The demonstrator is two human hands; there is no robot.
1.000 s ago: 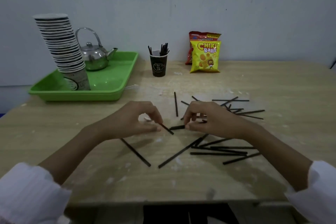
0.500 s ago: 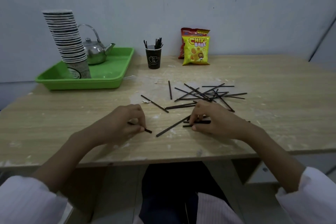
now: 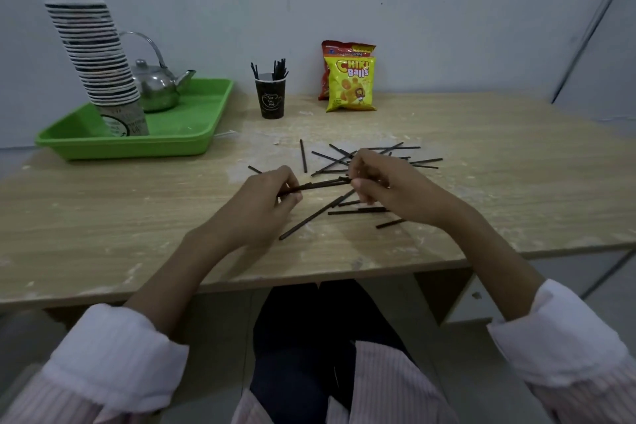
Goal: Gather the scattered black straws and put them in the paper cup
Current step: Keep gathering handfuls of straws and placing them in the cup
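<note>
Several black straws (image 3: 311, 220) lie scattered across the middle of the wooden table (image 3: 137, 217). A small bunch of black straws (image 3: 320, 184) is lifted just above the table, pinched at its left end by my left hand (image 3: 275, 198) and at its right end by my right hand (image 3: 378, 184). More loose straws fan out behind and under my right hand. The dark paper cup (image 3: 271, 96) stands upright at the back of the table, with several straws sticking out of it, well beyond both hands.
A green tray (image 3: 192, 134) at the back left carries a tall leaning stack of paper cups (image 3: 99, 62) and a metal kettle (image 3: 158, 86). Two snack bags (image 3: 349, 83) stand against the wall right of the cup. The table's front edge is near my lap.
Both hands have lifted from the table and come together, now holding a small bunch of straws between them. The view has also pulled back and tilted down.
</note>
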